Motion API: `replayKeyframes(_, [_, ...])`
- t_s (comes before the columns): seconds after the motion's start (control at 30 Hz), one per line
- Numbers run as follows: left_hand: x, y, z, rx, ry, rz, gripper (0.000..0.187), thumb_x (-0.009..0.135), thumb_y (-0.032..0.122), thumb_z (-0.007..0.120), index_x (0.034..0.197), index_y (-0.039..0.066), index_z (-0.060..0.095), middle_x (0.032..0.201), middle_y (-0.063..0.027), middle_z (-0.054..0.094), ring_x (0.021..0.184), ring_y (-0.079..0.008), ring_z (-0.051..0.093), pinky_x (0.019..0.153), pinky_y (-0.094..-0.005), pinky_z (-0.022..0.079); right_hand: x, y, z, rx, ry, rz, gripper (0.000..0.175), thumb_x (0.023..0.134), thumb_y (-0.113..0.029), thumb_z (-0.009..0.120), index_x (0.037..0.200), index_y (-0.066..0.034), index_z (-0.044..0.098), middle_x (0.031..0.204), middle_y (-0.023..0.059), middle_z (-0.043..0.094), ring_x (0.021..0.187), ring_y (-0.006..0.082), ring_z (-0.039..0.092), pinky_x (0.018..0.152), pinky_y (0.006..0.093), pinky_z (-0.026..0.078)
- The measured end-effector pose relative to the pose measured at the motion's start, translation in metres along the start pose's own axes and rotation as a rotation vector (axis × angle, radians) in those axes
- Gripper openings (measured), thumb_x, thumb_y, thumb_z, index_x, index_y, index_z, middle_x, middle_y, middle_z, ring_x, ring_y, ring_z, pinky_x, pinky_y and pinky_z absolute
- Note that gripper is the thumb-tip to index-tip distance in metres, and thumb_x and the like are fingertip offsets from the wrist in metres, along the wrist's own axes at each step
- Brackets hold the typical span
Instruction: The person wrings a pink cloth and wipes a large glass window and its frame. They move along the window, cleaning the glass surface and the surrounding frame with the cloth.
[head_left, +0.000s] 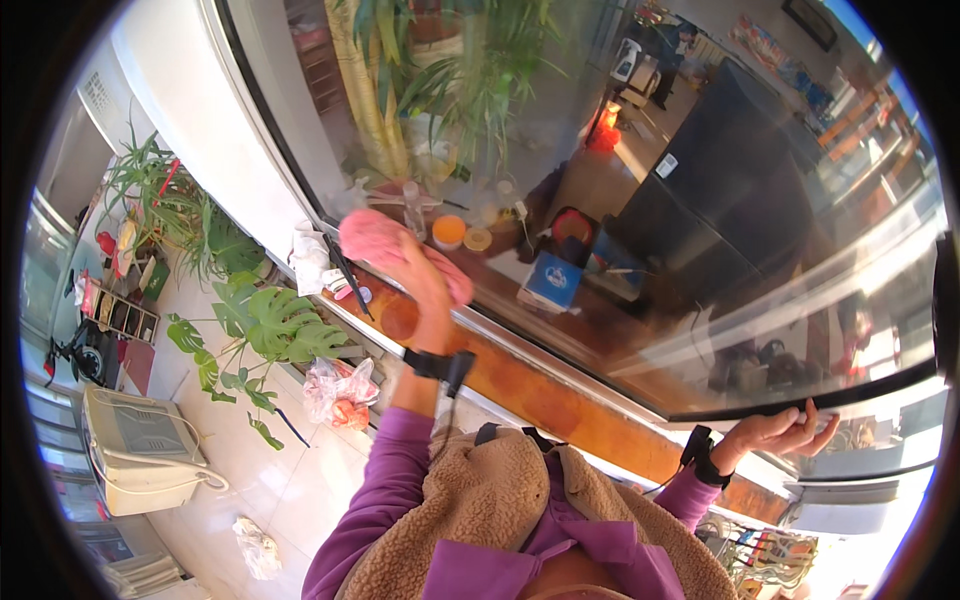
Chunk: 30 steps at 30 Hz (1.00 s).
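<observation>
My left hand (421, 279) presses a fluffy pink cloth (373, 237) against the glass pane (480, 195) of a dark-framed window, near its lower left side. Most of my left fingers are hidden by the cloth and the hand itself. At the lower right, my right hand (784, 432) holds the bottom edge of the window sash (739, 411), with fingertips over the dark frame. Black bands circle both wrists. Under the window runs a brown, stone-like sill (517, 386).
White crumpled cloth (307, 259) and a black rod (349, 277) lie on the sill's left end. Below stand a monstera plant (274, 322) and plastic bags (341, 390). A beige appliance with a hose (146, 450) sits on the tiled floor. A blue box (553, 281) shows in the glass.
</observation>
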<state>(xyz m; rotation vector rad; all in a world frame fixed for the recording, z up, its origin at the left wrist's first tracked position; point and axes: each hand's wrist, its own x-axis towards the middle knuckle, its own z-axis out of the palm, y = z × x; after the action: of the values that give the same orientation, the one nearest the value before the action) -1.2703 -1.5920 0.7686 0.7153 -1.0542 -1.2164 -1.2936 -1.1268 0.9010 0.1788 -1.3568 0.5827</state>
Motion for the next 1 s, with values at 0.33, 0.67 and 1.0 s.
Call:
replayKeyframes(0.33, [-0.154,0.154,0.07,-0.046,-0.691,1.008,0.049,0.089,0.043,0.068,0.118,0.005,0.065,0.121,-0.0117,0.055,0.111,-0.0423,0.047,0.093,-0.0545,0.038,0.0,0.002,-0.008,0.127,-0.097,0.046,0.043,0.101,-0.042,0.052,0.108,-0.0019,0.065,0.15,0.0227,0.035,0.117,0.0303,0.051,0.089,0.0401,0.046])
replayKeyframes(0.67, [-0.141,0.228,0.14,0.136,-0.682,1.383,0.048,0.088,0.047,0.069,0.12,0.011,0.066,0.127,-0.0089,0.051,0.118,-0.0481,0.045,0.097,-0.0677,0.036,-0.02,0.029,-0.085,0.307,-0.375,0.116,0.04,0.097,-0.029,0.057,0.121,0.0033,0.057,0.136,0.0275,0.056,0.128,0.0408,0.052,0.11,0.0505,0.037])
replayKeyframes(1.0, [-0.213,0.06,0.006,0.231,-1.323,1.904,0.014,0.081,0.029,0.068,0.095,0.026,0.068,0.093,0.0079,0.055,0.094,-0.0173,0.058,0.082,-0.0458,0.05,-0.064,0.062,-0.2,0.124,-0.822,0.409,0.028,0.084,-0.005,0.066,0.111,0.0006,0.067,0.093,0.0155,0.07,0.084,0.0318,0.069,0.076,0.0386,0.055])
